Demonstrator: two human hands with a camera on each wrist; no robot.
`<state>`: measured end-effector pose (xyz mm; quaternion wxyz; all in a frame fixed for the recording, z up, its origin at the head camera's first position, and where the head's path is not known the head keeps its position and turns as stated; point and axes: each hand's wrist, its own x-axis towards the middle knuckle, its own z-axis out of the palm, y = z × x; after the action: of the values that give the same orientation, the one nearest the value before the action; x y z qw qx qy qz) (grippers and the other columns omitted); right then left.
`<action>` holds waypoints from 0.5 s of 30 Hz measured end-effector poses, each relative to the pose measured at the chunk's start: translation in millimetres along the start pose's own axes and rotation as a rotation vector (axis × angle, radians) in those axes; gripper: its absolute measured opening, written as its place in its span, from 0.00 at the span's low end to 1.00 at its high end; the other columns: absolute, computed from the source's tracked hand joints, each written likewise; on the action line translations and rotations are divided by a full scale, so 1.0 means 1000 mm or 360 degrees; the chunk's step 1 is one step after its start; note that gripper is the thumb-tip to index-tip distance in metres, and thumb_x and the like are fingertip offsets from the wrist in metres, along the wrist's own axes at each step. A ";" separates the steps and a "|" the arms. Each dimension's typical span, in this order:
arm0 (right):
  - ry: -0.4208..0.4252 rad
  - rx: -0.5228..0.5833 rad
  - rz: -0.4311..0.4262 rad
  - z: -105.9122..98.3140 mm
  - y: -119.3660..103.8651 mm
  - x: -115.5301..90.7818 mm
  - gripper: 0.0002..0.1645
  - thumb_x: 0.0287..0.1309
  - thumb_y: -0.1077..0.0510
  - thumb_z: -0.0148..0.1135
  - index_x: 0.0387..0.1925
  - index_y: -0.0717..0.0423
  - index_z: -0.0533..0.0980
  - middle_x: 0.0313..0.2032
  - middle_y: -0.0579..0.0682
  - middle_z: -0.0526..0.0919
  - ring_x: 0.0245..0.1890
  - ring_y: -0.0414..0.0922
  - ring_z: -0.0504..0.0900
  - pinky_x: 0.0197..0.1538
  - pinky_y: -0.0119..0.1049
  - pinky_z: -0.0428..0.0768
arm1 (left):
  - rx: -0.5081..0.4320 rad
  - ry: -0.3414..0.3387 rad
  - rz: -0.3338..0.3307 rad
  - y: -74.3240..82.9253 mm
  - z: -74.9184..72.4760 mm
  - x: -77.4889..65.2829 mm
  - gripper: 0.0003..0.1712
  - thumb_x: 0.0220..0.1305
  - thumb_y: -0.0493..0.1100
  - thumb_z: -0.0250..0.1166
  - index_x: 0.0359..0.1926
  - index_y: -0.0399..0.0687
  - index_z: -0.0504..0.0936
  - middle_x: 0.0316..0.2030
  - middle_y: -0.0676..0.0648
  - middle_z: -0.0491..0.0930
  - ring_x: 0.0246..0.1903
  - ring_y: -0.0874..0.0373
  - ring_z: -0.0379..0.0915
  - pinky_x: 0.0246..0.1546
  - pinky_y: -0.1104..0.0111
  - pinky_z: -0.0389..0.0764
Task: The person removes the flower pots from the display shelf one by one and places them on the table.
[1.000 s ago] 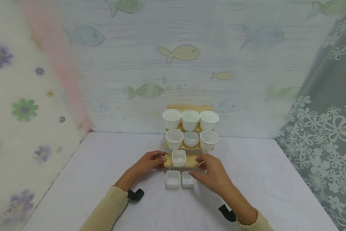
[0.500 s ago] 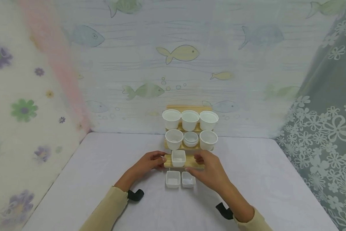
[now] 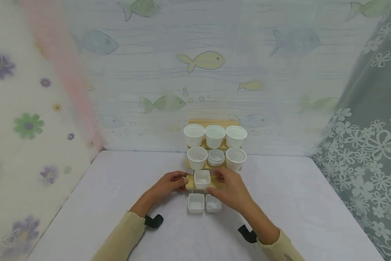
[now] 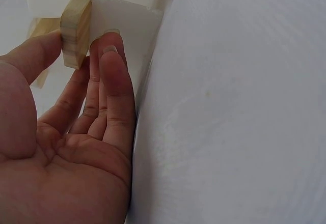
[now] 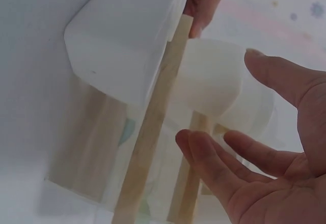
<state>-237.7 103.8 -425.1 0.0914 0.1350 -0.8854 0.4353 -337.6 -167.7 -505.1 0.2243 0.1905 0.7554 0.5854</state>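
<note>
A stepped wooden display stand (image 3: 189, 183) carries white cups in rows. My left hand (image 3: 169, 183) pinches the left end of its lowest step; in the left wrist view the thumb and a finger (image 4: 76, 94) meet the board end from two sides. One small square white cup (image 3: 202, 179) stands on that step. My right hand (image 3: 229, 186) hovers at the right side of this cup, thumb and fingers spread apart. In the right wrist view, nothing lies between its thumb (image 5: 270, 71) and fingers. Contact with the cup cannot be made out.
Two square white cups, the left one (image 3: 196, 203) and the right one (image 3: 213, 203), sit on the white table (image 3: 123, 166) before the stand. Round white cups fill the upper rows, including a smaller middle cup (image 3: 216, 157). A fish-patterned curtain (image 3: 149, 72) hangs close behind.
My right hand has moved left along the lowest step, from its right end toward the square cup. The left hand and the cups have stayed in place.
</note>
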 end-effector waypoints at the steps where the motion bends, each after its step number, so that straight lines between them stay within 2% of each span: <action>1: -0.0001 0.0002 -0.0002 0.001 0.000 0.001 0.37 0.50 0.61 0.86 0.60 0.60 0.79 0.53 0.56 0.85 0.55 0.51 0.86 0.59 0.43 0.85 | -0.0002 -0.0003 0.0001 0.000 0.000 0.000 0.28 0.78 0.51 0.65 0.69 0.40 0.77 0.49 0.43 0.88 0.45 0.51 0.85 0.49 0.62 0.85; 15: -0.0017 -0.0038 -0.0007 0.011 0.008 0.011 0.39 0.47 0.61 0.87 0.60 0.58 0.78 0.52 0.51 0.86 0.53 0.48 0.86 0.59 0.44 0.85 | -0.0014 -0.0004 -0.0007 0.002 0.002 -0.002 0.27 0.78 0.50 0.65 0.69 0.41 0.77 0.49 0.44 0.88 0.45 0.51 0.84 0.50 0.62 0.85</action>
<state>-250.8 97.7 -434.4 0.0892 0.1380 -0.8907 0.4238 -335.3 -166.9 -503.1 0.2275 0.1886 0.7529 0.5881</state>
